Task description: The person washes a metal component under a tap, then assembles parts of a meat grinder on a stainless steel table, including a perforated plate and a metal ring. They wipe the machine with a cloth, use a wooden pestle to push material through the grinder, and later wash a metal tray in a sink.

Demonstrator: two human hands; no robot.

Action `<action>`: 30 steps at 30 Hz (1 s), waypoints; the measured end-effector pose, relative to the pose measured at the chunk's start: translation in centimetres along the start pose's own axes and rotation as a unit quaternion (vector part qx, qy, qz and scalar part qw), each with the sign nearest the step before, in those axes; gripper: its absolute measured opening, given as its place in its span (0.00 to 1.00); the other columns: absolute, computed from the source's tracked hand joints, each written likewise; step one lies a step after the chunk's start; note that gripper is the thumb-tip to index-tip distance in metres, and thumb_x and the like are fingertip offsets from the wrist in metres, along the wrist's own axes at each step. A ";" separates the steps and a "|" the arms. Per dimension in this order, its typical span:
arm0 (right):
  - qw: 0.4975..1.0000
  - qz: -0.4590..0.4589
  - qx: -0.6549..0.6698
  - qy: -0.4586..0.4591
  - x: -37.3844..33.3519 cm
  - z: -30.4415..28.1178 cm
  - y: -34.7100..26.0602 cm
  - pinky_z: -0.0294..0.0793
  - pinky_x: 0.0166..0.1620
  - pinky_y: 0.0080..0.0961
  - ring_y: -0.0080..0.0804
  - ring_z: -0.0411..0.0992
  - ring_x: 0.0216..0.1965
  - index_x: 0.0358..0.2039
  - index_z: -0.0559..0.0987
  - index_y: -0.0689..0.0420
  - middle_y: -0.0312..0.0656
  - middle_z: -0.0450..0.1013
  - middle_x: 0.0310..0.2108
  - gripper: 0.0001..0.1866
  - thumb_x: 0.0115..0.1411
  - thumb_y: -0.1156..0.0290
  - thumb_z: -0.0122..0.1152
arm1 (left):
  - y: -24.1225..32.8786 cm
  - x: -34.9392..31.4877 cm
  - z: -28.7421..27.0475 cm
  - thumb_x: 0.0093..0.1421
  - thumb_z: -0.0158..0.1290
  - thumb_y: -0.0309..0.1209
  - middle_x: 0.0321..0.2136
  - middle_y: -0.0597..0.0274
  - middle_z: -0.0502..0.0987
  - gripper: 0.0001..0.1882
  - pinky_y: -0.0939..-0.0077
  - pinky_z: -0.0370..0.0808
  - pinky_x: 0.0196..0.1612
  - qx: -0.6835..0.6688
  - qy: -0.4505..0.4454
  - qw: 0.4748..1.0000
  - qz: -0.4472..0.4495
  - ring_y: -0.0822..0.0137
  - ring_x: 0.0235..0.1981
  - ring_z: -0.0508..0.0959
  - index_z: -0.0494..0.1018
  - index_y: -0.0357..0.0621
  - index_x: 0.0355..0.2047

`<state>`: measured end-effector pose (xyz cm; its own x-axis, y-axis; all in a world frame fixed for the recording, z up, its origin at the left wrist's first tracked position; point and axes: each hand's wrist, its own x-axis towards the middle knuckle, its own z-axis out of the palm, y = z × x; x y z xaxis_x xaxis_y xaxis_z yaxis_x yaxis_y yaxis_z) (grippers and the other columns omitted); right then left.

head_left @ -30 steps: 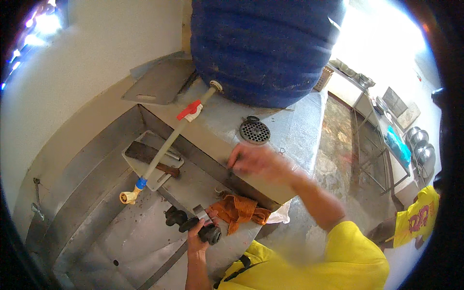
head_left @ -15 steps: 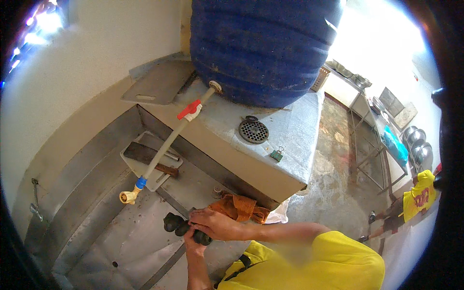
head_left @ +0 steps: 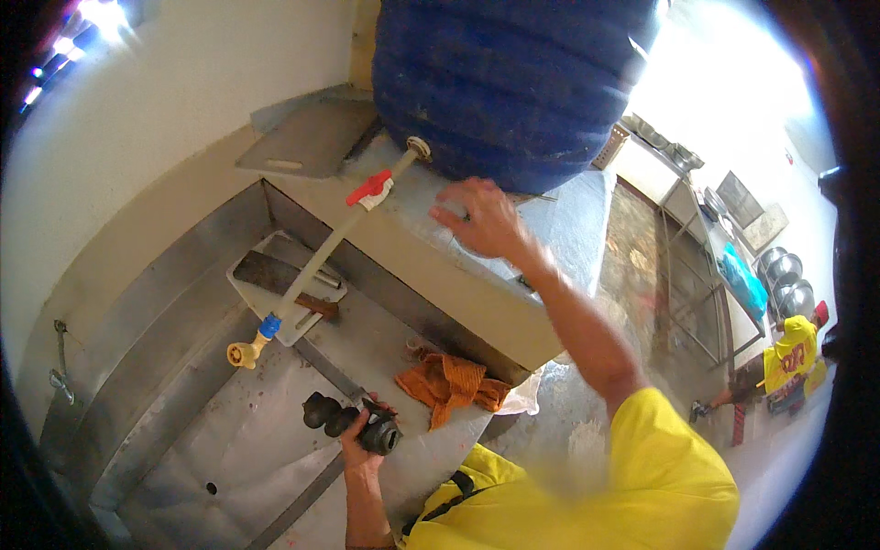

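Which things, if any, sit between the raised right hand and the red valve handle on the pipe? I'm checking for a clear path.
Nothing visible does. The right hand hovers over the grey counter just right of the red valve handle, with only bare counter between them.

Just beyond the right hand's fingers point(head_left: 454, 206), a large blue drum point(head_left: 513, 82) blocks the way. Open countertop point(head_left: 573, 229) lies beside them. Below the left hand's fingers point(head_left: 353, 431), bare sink floor point(head_left: 229, 458); an orange rag point(head_left: 449, 385) crowds their right.
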<state>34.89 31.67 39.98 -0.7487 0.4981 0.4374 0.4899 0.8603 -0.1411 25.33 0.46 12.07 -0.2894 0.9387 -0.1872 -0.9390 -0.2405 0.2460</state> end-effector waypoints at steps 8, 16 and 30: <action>0.961 0.116 -0.134 -0.212 -3.1 1.9 3.0 0.58 0.64 0.57 0.66 0.54 0.64 0.66 0.59 0.65 0.63 0.57 0.61 0.58 0.46 0.38 0.71 | 0.6 -1.0 -1.5 0.61 0.56 0.35 0.40 0.52 0.79 0.22 0.59 0.78 0.44 0.011 0.066 0.998 -0.002 0.53 0.43 0.80 0.72 0.37 0.53; 0.979 0.102 -0.156 -0.083 -5.2 3.5 0.9 0.66 0.57 0.57 0.60 0.60 0.59 0.62 0.63 0.66 0.60 0.61 0.57 0.44 0.55 0.49 0.68 | 1.2 -1.9 -2.4 0.63 0.55 0.36 0.43 0.53 0.78 0.22 0.64 0.76 0.50 0.029 0.060 0.998 -0.004 0.55 0.48 0.78 0.72 0.39 0.55; 0.978 0.109 0.163 0.073 -6.8 -1.8 -2.2 0.69 0.60 0.39 0.48 0.71 0.57 0.66 0.62 0.58 0.56 0.73 0.55 0.36 0.59 0.65 0.66 | 1.3 -4.3 -4.1 0.61 0.56 0.32 0.40 0.49 0.80 0.23 0.63 0.78 0.48 -0.030 0.050 0.998 -0.012 0.55 0.43 0.80 0.71 0.33 0.54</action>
<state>39.74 26.21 38.89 -0.5591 0.6730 0.4842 0.4447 0.7364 -0.5100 24.60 -4.89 9.33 -0.2809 0.9157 -0.2873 -0.9544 -0.2351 0.1837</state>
